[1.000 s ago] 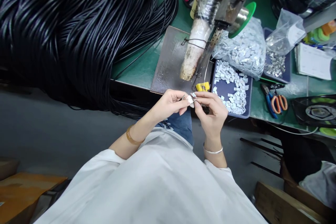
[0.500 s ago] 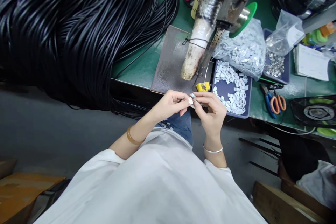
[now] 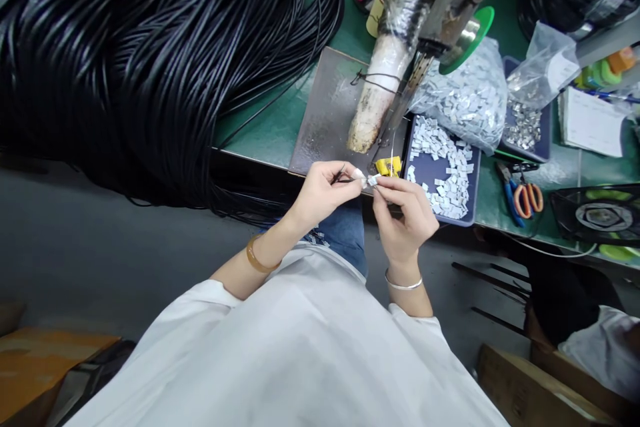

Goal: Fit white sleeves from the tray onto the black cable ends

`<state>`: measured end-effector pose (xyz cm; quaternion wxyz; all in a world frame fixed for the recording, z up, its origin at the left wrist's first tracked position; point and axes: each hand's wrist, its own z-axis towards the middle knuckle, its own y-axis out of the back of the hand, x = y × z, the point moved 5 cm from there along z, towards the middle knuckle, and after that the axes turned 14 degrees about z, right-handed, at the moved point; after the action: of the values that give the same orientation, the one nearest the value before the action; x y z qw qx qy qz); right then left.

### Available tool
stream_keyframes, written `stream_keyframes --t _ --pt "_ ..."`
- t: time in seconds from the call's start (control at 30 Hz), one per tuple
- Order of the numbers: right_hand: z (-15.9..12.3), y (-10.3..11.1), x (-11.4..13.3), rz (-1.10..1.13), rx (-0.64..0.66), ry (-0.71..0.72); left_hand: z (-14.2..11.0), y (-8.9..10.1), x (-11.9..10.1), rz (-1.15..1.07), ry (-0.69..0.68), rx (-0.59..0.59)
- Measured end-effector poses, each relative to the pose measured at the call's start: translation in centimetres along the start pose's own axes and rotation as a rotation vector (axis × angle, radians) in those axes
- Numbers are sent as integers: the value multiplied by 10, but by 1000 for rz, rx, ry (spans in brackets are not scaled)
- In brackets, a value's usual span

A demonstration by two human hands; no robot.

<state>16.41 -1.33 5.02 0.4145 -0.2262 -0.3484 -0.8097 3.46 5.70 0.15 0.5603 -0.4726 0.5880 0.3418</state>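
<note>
My left hand (image 3: 327,190) is closed in a pinch on a thin dark cable (image 3: 341,175), whose end points toward the other hand. Something white covers a fingertip of that hand. In the fingertips of my right hand (image 3: 406,217) is a small pale-blue flat piece (image 3: 373,181), close against the cable end; whether they are joined cannot be made out. Both hands meet at the bench edge, in front of a yellow block (image 3: 389,166). Similar pale pieces (image 3: 456,177) lie loose in a dark blue tray (image 3: 419,173) just right of the hands.
A soldering station with a wrapped duct (image 3: 383,73) overhangs a grey metal plate (image 3: 327,103). Black cable coils (image 3: 165,67) cover the left side. Rightward are a bag of pale pieces (image 3: 473,97), a box of metal parts (image 3: 523,123), pliers (image 3: 511,193), scissors (image 3: 529,199) and a fan (image 3: 600,217).
Both hands have risen slightly toward the bench. My left fingers have shifted, exposing more dark cable, and the pale-blue piece now sits between both hands' fingertips. The view has shifted a little.
</note>
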Motion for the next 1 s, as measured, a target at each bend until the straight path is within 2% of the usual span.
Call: stream_keyframes --t 0.07,0.17,0.23,0.43,0.53,0.6,0.77,1.0 --pt "-1 -2 -5 26 1 -14 1 2 0 8 -13 -36" --pt "-3 -2 -18 142 -61 -141 2 3 1 29 -29 -45" --pt "-4 -2 -23 163 -74 -171 2 3 2 31 -37 -38" --pt "-4 -5 -14 -42 4 49 4 2 0 66 -49 -62" --pt "-5 -7 -14 -74 5 122 6 1 -2 81 -65 -87" --pt "-6 -8 -16 -36 0 115 7 1 -3 96 -74 -102" --pt "-2 -8 -23 5 -5 -23 9 1 -1 144 -85 -128" --pt "5 -9 -22 3 -22 -42 11 3 -5 188 -131 -173"
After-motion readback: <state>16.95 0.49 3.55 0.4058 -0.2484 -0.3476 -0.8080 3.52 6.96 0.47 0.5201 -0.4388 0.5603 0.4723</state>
